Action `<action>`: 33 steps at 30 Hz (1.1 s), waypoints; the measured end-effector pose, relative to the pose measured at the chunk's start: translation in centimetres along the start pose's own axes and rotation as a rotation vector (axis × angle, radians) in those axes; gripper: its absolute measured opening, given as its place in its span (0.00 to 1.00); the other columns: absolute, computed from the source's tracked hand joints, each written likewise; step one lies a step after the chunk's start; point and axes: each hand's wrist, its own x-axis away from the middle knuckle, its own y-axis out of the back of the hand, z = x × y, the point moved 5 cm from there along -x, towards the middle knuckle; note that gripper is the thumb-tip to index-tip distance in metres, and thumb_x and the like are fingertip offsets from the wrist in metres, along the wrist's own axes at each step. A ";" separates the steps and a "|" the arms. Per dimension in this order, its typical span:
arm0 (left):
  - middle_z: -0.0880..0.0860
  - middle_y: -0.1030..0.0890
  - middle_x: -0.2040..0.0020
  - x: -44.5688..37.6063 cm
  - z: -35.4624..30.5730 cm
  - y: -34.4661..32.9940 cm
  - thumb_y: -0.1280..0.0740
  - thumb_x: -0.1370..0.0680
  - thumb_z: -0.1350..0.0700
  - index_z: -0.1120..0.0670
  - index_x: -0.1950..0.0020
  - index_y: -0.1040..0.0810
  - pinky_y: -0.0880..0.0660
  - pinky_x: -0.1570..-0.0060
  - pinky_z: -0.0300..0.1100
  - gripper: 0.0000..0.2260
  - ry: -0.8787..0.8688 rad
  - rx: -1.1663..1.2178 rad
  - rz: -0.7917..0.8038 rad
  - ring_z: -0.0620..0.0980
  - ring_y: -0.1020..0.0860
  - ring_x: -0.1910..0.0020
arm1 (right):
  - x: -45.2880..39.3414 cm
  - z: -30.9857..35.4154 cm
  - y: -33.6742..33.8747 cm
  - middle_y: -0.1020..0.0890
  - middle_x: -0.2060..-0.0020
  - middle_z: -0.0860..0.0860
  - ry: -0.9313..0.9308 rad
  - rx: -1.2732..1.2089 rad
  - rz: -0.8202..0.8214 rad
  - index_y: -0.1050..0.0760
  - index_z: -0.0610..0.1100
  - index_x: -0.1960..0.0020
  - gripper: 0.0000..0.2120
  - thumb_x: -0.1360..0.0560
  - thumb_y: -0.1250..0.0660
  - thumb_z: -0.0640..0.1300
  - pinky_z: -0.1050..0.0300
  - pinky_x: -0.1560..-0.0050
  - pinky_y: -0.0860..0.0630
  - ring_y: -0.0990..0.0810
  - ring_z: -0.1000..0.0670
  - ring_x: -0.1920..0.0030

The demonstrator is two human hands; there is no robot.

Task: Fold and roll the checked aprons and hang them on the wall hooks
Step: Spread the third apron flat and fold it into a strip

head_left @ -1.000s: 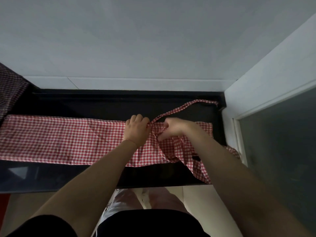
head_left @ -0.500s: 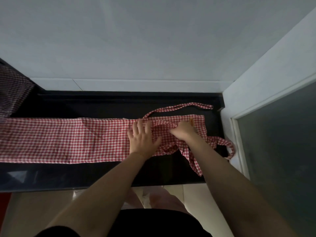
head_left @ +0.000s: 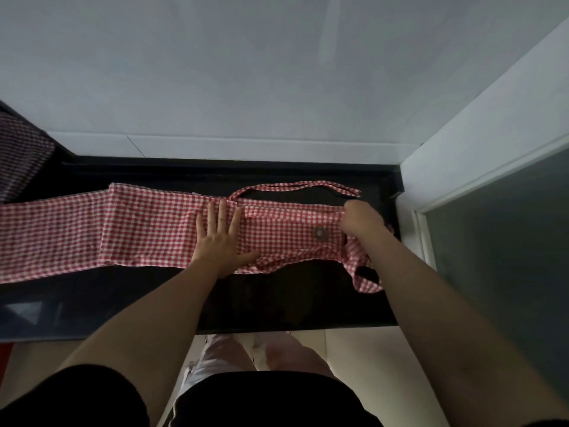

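A red-and-white checked apron (head_left: 147,229) lies folded into a long band across the black counter (head_left: 277,306). My left hand (head_left: 220,238) presses flat on its middle, fingers spread. My right hand (head_left: 358,221) pinches the apron's right end, beside a round brown button (head_left: 320,233). A strap loop (head_left: 295,188) lies behind the band, and another strap (head_left: 365,277) hangs by my right forearm.
A dark checked cloth (head_left: 21,155) hangs at the far left edge. White wall (head_left: 246,72) rises behind the counter. A white frame with a grey glass panel (head_left: 505,241) closes the right side. Pale floor tiles (head_left: 345,349) show below the counter's front edge.
My right hand has moved right along the apron, drawing its end out flat. My left hand opened from a fist and now lies flat on the cloth. The button has come into view.
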 end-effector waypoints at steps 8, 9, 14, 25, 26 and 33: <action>0.63 0.62 0.20 -0.7 1.1 2.5 0.45 0.26 0.26 0.57 0.19 0.59 0.56 0.25 0.66 0.49 0.134 0.062 0.034 0.65 0.63 0.22 | 0.6 -5.8 2.1 0.25 0.37 0.41 -0.087 0.315 -0.143 0.28 0.42 0.35 0.18 0.23 0.35 0.43 0.49 0.39 0.28 0.26 0.41 0.36; 0.63 0.61 0.20 -0.7 0.8 2.5 0.47 0.26 0.27 0.57 0.19 0.57 0.55 0.25 0.65 0.48 0.158 0.084 0.012 0.65 0.61 0.22 | 0.6 -5.2 1.8 0.28 0.35 0.40 -0.058 0.294 -0.124 0.32 0.42 0.32 0.23 0.24 0.33 0.45 0.47 0.37 0.30 0.28 0.40 0.34; 0.63 0.61 0.20 -0.7 0.2 1.7 0.49 0.27 0.25 0.52 0.20 0.63 0.56 0.25 0.67 0.47 0.180 0.147 -0.060 0.66 0.61 0.22 | 1.0 1.8 0.1 0.34 0.30 0.40 0.264 0.149 -0.243 0.42 0.43 0.25 0.38 0.28 0.29 0.51 0.39 0.29 0.39 0.36 0.38 0.29; 0.63 0.68 0.22 -0.6 0.3 0.6 0.49 0.27 0.24 0.44 0.22 0.71 0.63 0.28 0.67 0.47 0.130 0.178 -0.074 0.67 0.67 0.24 | 0.6 2.3 -2.0 0.22 0.42 0.44 0.220 0.249 -0.400 0.32 0.43 0.36 0.13 0.20 0.41 0.41 0.43 0.39 0.33 0.23 0.42 0.42; 0.63 0.69 0.22 -0.5 0.3 0.4 0.49 0.27 0.24 0.43 0.22 0.71 0.63 0.29 0.68 0.46 0.126 0.187 -0.075 0.67 0.67 0.24 | 0.5 1.0 -1.9 0.21 0.43 0.43 0.186 0.302 -0.400 0.31 0.43 0.37 0.12 0.20 0.41 0.42 0.44 0.39 0.32 0.22 0.42 0.44; 0.63 0.71 0.23 -0.6 0.1 0.3 0.54 0.27 0.23 0.38 0.24 0.71 0.63 0.28 0.70 0.41 0.097 0.149 -0.073 0.68 0.67 0.24 | 0.2 1.0 -0.9 0.42 0.25 0.34 0.042 0.276 -0.017 0.49 0.40 0.22 0.46 0.29 0.28 0.56 0.34 0.26 0.47 0.43 0.33 0.25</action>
